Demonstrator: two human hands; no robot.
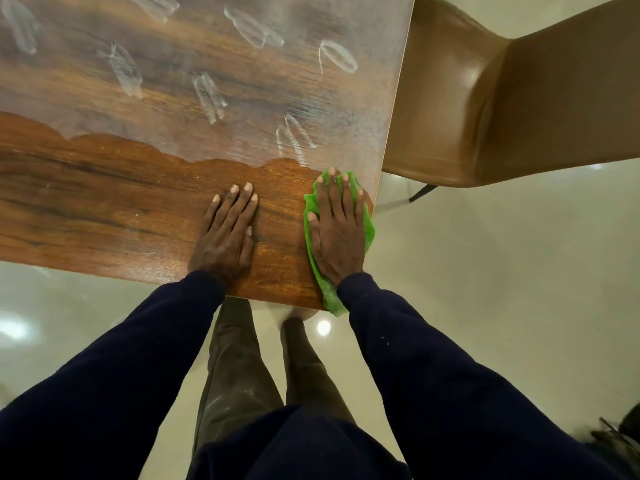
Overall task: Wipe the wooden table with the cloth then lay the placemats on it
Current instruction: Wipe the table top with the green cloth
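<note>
The wooden table (104,209) fills the upper left. Its near strip is clean, glossy brown with a scalloped border. Beyond that border the top carries a whitish dusty film (214,64) with several finger-shaped smears. A green cloth (370,233) lies at the table's near right corner, one end hanging over the front edge. My right hand (337,233) presses flat on the cloth with fingers spread. My left hand (227,230) rests flat on the bare clean wood just left of it, holding nothing. No placemats are in view.
A tan padded chair (485,109) stands close to the table's right edge. Glossy pale floor (502,271) lies to the right and below. My legs (242,368) stand at the table's front edge. A dark object (620,441) sits at the bottom right.
</note>
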